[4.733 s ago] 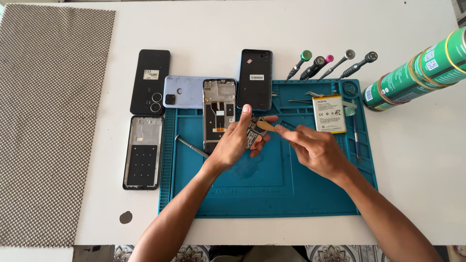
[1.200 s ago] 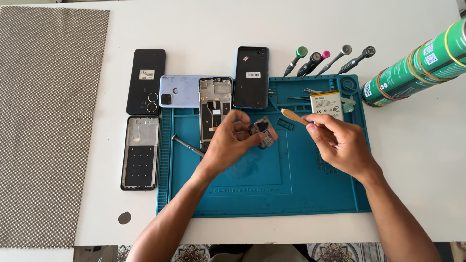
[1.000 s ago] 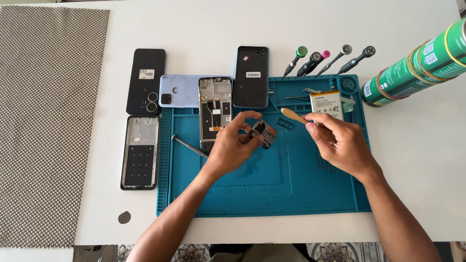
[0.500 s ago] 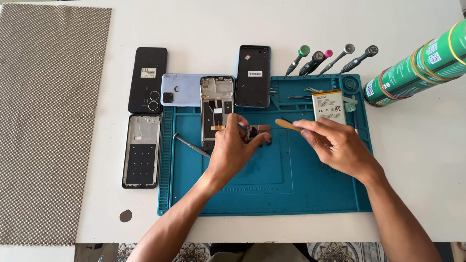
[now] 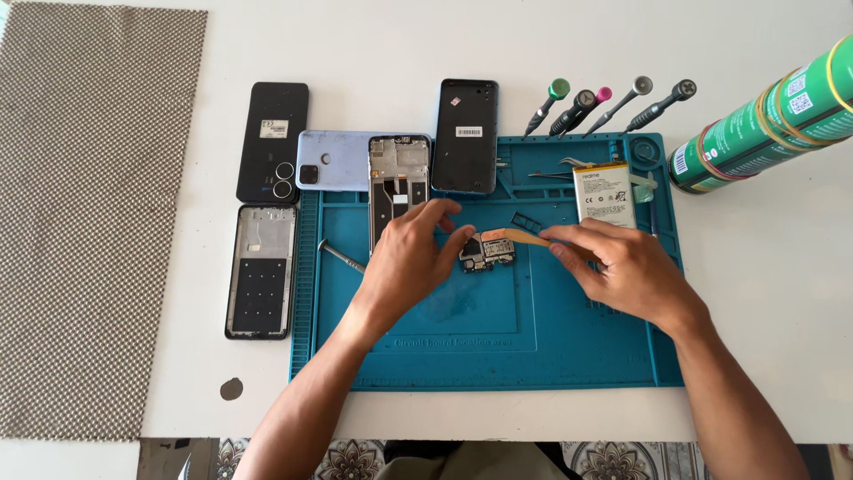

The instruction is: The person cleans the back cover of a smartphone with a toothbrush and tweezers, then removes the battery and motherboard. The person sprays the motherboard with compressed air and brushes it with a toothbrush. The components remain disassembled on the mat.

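Left hand pinched the small circuit board at its fingertips, just right of it. Right hand gripped a flat pry stick, long axis pointing left, tip on the board.

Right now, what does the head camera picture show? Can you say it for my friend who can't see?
Two bare hands work over a blue mat on a white table: the left hand steadies a small circuit board while the right hand touches a thin tan pry tool to it. Opened phone parts, a battery, screwdrivers and a green can lie around.
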